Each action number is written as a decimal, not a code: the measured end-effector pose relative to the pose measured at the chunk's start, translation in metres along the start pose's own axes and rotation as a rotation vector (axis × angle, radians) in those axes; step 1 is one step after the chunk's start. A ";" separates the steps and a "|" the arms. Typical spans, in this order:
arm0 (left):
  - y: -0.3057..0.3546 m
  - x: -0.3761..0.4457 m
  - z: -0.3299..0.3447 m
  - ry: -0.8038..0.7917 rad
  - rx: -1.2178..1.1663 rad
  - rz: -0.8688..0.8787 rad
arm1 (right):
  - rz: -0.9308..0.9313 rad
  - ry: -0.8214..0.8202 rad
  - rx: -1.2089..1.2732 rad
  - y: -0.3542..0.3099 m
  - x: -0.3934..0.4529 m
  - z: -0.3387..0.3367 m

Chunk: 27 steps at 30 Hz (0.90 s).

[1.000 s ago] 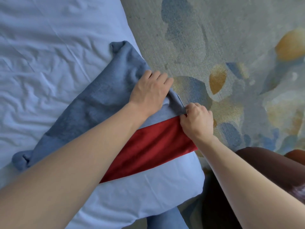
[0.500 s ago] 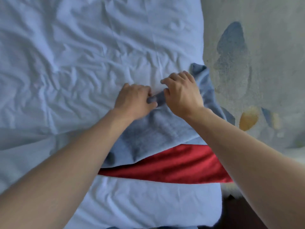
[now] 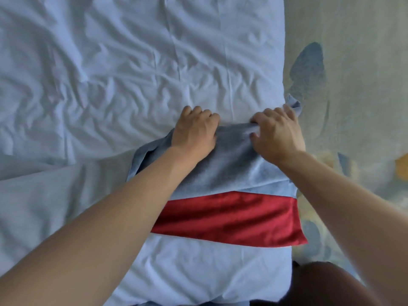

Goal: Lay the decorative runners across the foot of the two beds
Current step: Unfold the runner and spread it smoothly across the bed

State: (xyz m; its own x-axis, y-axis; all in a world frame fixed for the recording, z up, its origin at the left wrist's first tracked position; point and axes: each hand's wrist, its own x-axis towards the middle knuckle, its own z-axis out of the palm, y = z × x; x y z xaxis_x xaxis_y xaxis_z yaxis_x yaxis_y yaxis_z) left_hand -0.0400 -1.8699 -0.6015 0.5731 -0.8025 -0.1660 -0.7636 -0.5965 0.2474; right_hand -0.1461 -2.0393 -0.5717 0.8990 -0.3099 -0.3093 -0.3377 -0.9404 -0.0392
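Grey-blue fleecy runner with a red satin band (image 3: 220, 173) lies bunched at the wrinkled white bed's (image 3: 110, 85) three o'clock edge, both the left hand (image 3: 194, 131) and right hand (image 3: 278, 135) curled tight on its far fold, seemingly to draw it across toward nine o'clock.

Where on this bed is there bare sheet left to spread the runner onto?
Bare white sheet lies beyond and left of the bunched runner, out to the picture's left edge. A smaller bare strip sits below its red band. It is crowded at the right edge, where the left hand and right hand grip the fold.
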 end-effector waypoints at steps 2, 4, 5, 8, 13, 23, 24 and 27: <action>0.002 0.000 -0.003 0.005 0.036 0.037 | -0.091 0.065 0.033 -0.020 0.002 0.006; 0.000 -0.002 -0.005 0.006 0.051 0.054 | -0.083 0.102 0.010 -0.024 0.006 0.010; -0.004 -0.004 -0.005 -0.006 0.058 0.046 | -0.035 0.089 -0.012 -0.020 0.007 0.009; -0.019 -0.013 -0.004 -0.001 0.063 0.031 | 0.086 0.059 -0.030 -0.008 0.006 0.009; -0.014 -0.017 -0.010 0.067 0.057 0.068 | -0.155 0.102 0.077 -0.047 0.010 0.010; -0.038 -0.028 -0.018 -0.100 -0.087 -0.031 | -0.172 0.084 0.250 -0.057 0.013 0.006; -0.037 -0.026 -0.020 -0.076 -0.118 -0.057 | -0.215 0.032 0.228 -0.063 0.016 0.005; -0.044 -0.024 -0.020 -0.127 -0.070 -0.115 | -0.318 -0.100 0.198 -0.076 0.018 0.006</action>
State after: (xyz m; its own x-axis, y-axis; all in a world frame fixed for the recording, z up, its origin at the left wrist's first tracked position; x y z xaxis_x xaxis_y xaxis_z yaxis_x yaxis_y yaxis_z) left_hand -0.0142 -1.8246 -0.5893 0.6099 -0.7271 -0.3153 -0.6701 -0.6855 0.2846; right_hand -0.1061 -1.9727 -0.5800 0.9394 0.0175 -0.3424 -0.1020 -0.9392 -0.3278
